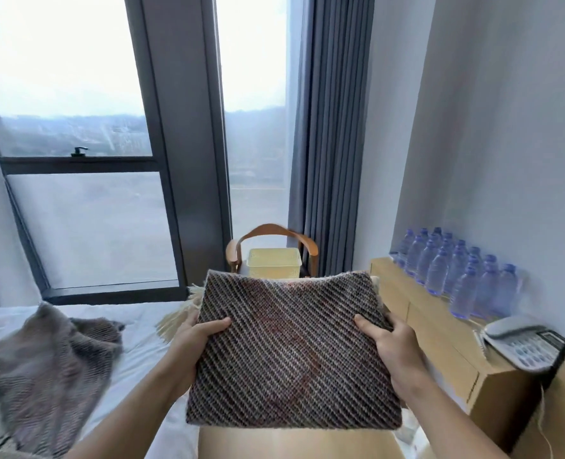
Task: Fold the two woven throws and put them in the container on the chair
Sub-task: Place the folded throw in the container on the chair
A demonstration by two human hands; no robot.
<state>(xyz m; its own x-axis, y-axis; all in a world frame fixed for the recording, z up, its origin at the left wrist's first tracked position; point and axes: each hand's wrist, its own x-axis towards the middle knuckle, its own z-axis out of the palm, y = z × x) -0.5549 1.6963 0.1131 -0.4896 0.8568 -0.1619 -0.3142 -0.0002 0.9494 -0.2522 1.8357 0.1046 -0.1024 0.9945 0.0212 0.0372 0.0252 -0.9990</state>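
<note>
Bedding of white sheet (142,329) filled the lower left, and on it lay the unfolded grey woven throw (46,369), crumpled, its fringed edge at the frame's left border. Behind it stood the dark-framed window (161,154), with a small black handle on its crossbar.

At centre, both hands held the folded throw (291,352), a brown-and-cream diagonal weave forming a rough square clear of the bed. The left hand (198,339) was closed on its left edge, thumb on top and fingers beneath; pale fringe (175,319) spilled out just beside that hand. The right hand (390,342) gripped the right edge in the same manner, thumb on the upper face.

Beyond the throw's far edge stood the wooden chair (274,233) with a curved back rail, and on its seat sat the cream plastic basket (273,262), with the folded throw's far edge overlapping its base in the view. A grey curtain (330,127) hung right of the chair.

Farther right, a light wood cabinet (440,342) carried a cluster of clear water bottles (456,270) with blue caps, their labels too small to read, and near them a grey desk telephone (522,342) whose keypad markings were illegible. Dark print on the cabinet's front edge could not be read.
</note>
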